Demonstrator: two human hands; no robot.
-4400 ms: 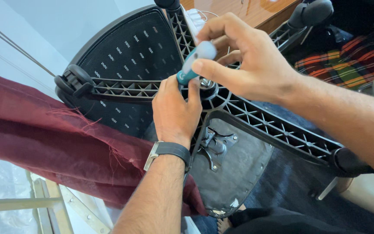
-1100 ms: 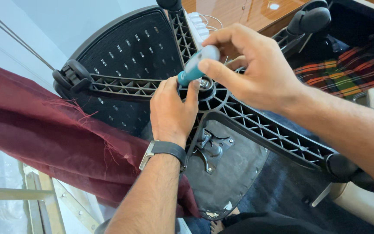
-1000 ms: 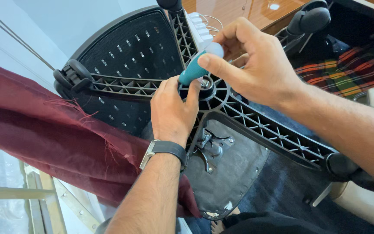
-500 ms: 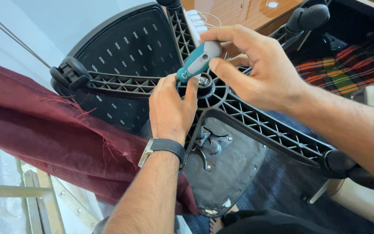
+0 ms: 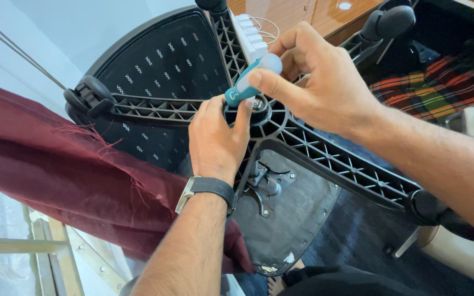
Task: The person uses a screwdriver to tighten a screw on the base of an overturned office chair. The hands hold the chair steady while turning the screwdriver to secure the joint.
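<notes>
— Wristwatch (image 5: 207, 187) nearest the camera, on the left forearm. What is that hand doing?

— The left hand (image 5: 215, 140) rests on the hub of an upturned chair base (image 5: 330, 159), its fingers curled against the centre, thumb and forefinger pinching the lower end of a screwdriver (image 5: 248, 82).

— And the other one?

— The right hand (image 5: 316, 82) comes in from the right and closes around the screwdriver's teal and white handle, thumb laid along it. The tool tilts, its tip down in the hub; the tip itself is hidden by the fingers.

— What lies under the base?

— The grey underside of the seat (image 5: 292, 219) with its metal bracket, and beyond the hub the black mesh backrest (image 5: 165, 60). A castor (image 5: 89, 98) sits at the left spoke's end, another castor (image 5: 393, 22) at top right.

— Around the chair?

— A dark red cloth (image 5: 56, 164) drapes to the left, a white power strip (image 5: 250, 33) lies on a wooden floor (image 5: 303, 13) farther off, and a plaid cloth (image 5: 434, 82) lies at far right.
</notes>
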